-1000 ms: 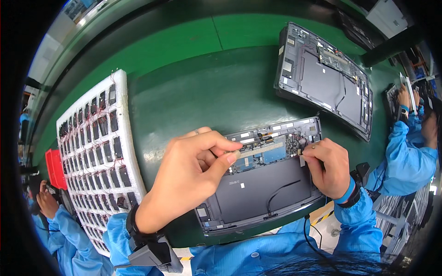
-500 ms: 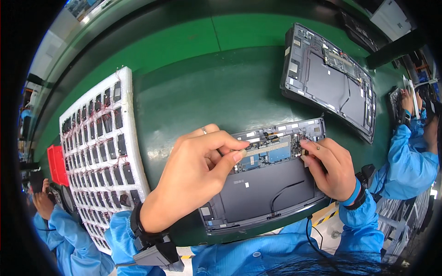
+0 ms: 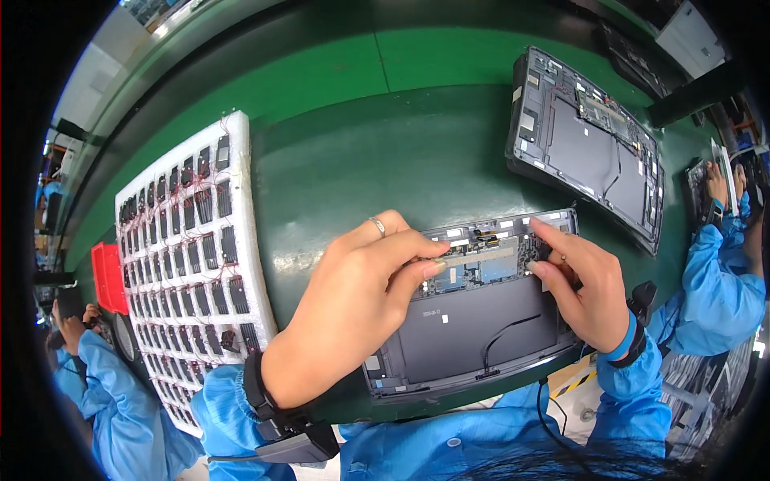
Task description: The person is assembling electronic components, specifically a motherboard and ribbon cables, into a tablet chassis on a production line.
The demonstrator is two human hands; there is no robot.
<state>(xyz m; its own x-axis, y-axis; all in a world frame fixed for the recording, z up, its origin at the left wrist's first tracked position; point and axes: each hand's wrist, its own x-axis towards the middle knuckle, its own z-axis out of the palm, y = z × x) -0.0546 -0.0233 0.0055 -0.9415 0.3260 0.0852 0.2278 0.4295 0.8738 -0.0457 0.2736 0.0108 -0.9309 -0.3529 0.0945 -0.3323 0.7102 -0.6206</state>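
In front of me lies an opened grey laptop case [image 3: 481,335], with a blue-and-dark circuit board [image 3: 501,270] along its far part. A pale flat strip [image 3: 481,256] runs across the board. My left hand [image 3: 365,276] pinches thumb and finger together at the strip's left end; whether they grip the strip or a small thing is hidden. My right hand [image 3: 585,276] is at the board's right end, index finger stretched toward the case's far edge and thumb near the board. Its thumb and index are apart, with nothing visible between them.
A white foam tray [image 3: 261,268] of several black parts with red wires stands left, near a red bin [image 3: 108,278]. Another opened laptop case [image 3: 593,148] lies far right. Co-workers' blue sleeves [image 3: 702,284] show at both sides. Everything stands on a green bench [image 3: 337,160].
The whole view has shifted slightly. My right index finger has moved away from the thumb, toward the far edge of the case. My left hand stays pinched at the strip.
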